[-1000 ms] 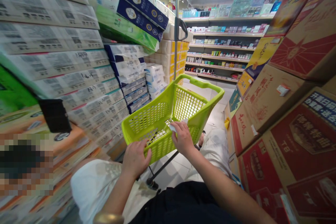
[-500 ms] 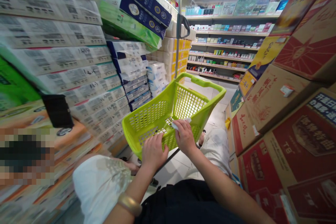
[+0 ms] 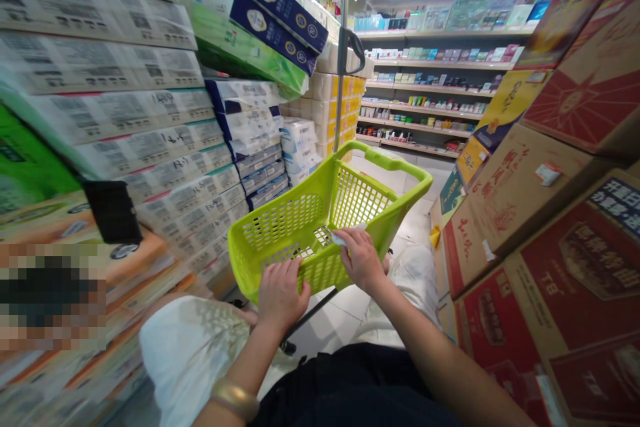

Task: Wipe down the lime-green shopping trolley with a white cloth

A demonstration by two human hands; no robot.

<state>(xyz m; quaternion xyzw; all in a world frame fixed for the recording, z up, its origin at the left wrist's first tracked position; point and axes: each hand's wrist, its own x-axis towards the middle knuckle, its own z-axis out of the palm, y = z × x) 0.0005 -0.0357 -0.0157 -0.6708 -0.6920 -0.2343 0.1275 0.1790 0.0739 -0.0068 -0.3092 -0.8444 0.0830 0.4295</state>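
A lime-green plastic shopping basket (image 3: 415, 192) with perforated walls stands between my knees, tilted, its handle end to the far right. Over its near rim my left hand (image 3: 281, 295) is hooked, fingers on top and thumb on the outer side. Further right along the same rim, my right hand (image 3: 362, 261) is closed on a crumpled white wipe (image 3: 341, 237), pressed against the rim. Whether the wipe is tissue or cloth does not show. Nothing lies on the visible part of the basket floor.
Stacked tissue packs (image 3: 175, 107) rise on my left, with tilted navy packs (image 3: 280, 13) on top. Cardboard cartons (image 3: 520, 180) wall in the right. A metal pole (image 3: 341, 100) stands behind the basket, shelves of small boxes (image 3: 435, 70) beyond. A dark bar (image 3: 315, 310) runs below the basket.
My left hand has shifted left along with the basket's near end. My right hand has slid slightly right along the rim with the wipe, so the hands are further apart.
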